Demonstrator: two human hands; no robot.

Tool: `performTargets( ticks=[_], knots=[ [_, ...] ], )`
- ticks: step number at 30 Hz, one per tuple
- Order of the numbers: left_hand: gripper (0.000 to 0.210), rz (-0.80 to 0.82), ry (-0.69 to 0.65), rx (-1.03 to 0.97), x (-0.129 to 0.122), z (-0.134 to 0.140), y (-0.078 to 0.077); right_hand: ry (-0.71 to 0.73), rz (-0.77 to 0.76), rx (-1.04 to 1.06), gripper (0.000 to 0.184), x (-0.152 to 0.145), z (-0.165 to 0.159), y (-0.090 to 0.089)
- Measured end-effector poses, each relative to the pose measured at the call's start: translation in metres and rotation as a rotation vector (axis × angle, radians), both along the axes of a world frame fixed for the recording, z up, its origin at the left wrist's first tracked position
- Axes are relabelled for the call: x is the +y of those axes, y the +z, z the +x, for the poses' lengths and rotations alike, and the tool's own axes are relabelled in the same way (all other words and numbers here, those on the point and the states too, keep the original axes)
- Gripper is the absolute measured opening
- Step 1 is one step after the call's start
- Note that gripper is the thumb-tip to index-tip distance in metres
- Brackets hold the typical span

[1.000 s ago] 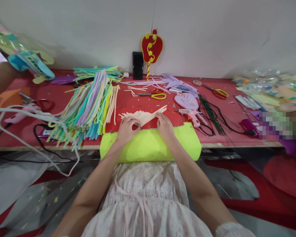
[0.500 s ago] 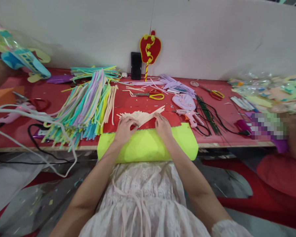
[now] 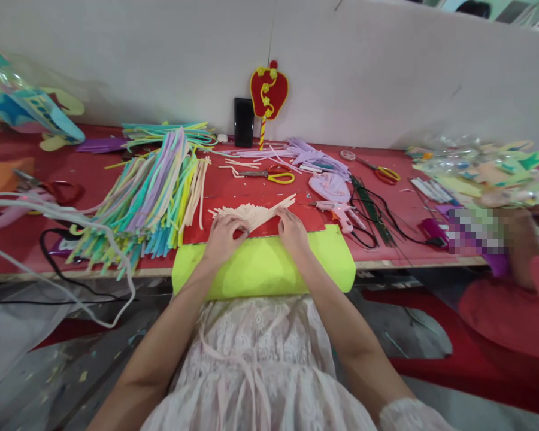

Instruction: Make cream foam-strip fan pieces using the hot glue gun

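Cream pipe cleaners point(image 3: 251, 211) lie side by side in a woven, fan-like piece on a red sheet point(image 3: 312, 221). My left hand point(image 3: 223, 238) rests on the left part of this piece, its fingers curled and the thumb near the lower edge. At the right end, my right hand point(image 3: 291, 230) has its fingers closed on the loose slanting pipe cleaners. The exact contact of the fingertips is too small to make out. Beneath both forearms, a bright yellow-green sheet point(image 3: 263, 269) hangs over the table's front edge.
A heap of coloured pipe cleaners point(image 3: 148, 191) stands left. Pliers with yellow handles point(image 3: 281, 178) lie behind the piece. A pink glue gun point(image 3: 341, 212) with a black cord sits right. A phone point(image 3: 243, 123) and a red fan-shaped ornament point(image 3: 269, 93) lean at the wall. A co-worker's arm point(image 3: 523, 248) is far right.
The whole view has shifted slightly, so things appear a little further left. Both my hands keep nearly the same hold. A co-worker's hand at the far left has gone out of view.
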State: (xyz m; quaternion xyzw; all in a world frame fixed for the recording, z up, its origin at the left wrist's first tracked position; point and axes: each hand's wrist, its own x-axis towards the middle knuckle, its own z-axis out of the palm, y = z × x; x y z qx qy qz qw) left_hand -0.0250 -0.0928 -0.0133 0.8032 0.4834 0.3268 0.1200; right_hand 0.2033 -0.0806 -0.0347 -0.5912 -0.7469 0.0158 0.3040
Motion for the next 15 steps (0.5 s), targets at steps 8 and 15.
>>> performTargets(
  ticks=[8,15],
  knots=[
    [0.008,-0.007,0.002,0.005,0.0004,-0.0004,-0.0006,-0.007,-0.019,0.018,0.046,-0.0012,-0.0014,0.0030],
    [0.007,-0.025,0.019,0.019,0.0000,0.0000,-0.0003,-0.010,-0.027,0.014,0.045,-0.0010,-0.0019,0.0041]
  ],
)
